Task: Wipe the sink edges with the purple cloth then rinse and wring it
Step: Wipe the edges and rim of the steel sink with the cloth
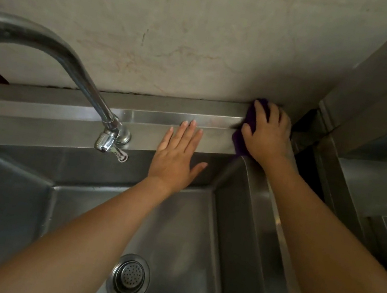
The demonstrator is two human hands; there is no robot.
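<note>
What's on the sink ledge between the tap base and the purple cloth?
Only the left hand, lying flat on the back ledge; the rest is bare steel, per the head view.

Both my arms are bare and stretched forward. My left forearm runs from the lower left of the frame up to the centre. There my left hand (176,156) lies flat, palm down, fingers straight and close together, thumb spread out to the right. My right forearm crosses from the lower right edge to just right of centre. My right hand (267,133) sits palm down there, fingers bent over the purple cloth (251,116), gripping it.
</note>
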